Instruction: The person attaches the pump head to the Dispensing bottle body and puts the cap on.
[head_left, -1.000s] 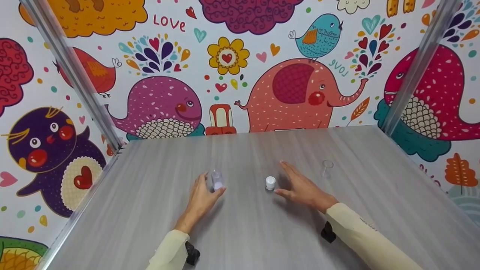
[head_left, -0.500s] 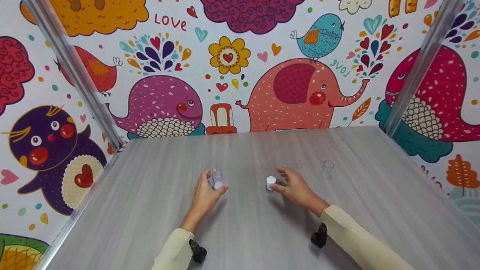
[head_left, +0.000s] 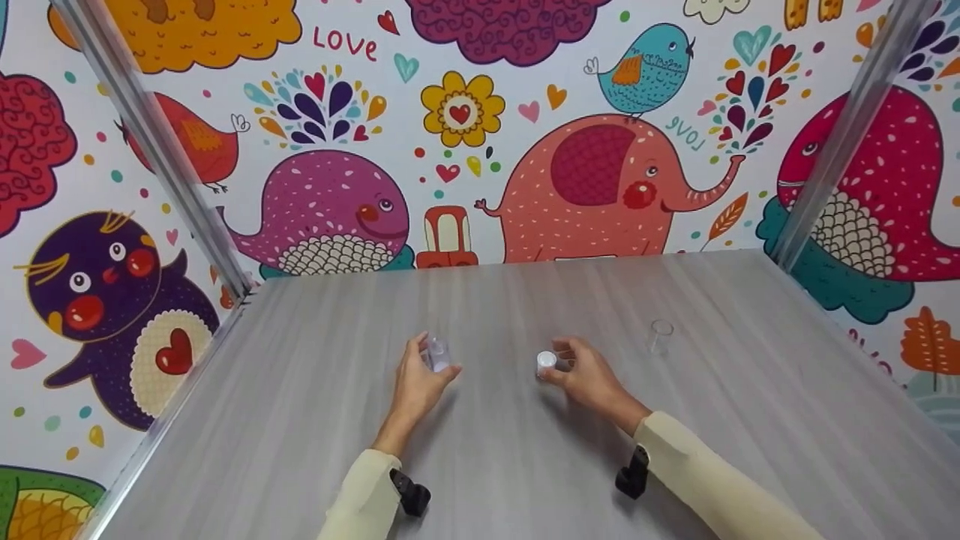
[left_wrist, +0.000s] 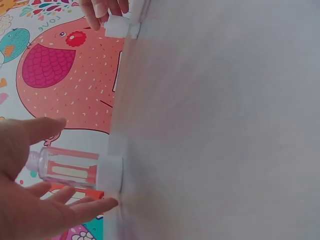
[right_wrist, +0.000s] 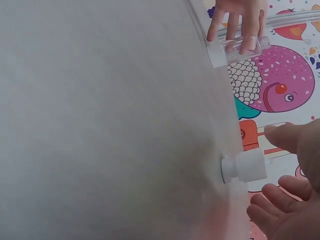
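Observation:
A clear bottle with a white base [left_wrist: 72, 167] stands upright on the table, its bare neck at the top. My left hand [head_left: 417, 382] curves around it; in the left wrist view a gap shows between thumb and bottle, and the fingers lie fairly straight beside it. To the right stands a small white piece [right_wrist: 250, 166], wide on top and narrower below, like a bottle's pump head. My right hand [head_left: 592, 379] surrounds it with thumb and fingers spread on either side. The right wrist view shows space between the thumb and this piece.
A clear, open-topped small cap or cup [head_left: 660, 337] stands on the grey table [head_left: 480, 450] beyond my right hand. Cartoon-printed walls [head_left: 337, 202] and metal posts [head_left: 172, 172] border the table at the back and sides.
My right hand has moved left and its fingers have drawn in around the white piece. The left hand has come slightly closer around the bottle. The view has shifted a little.

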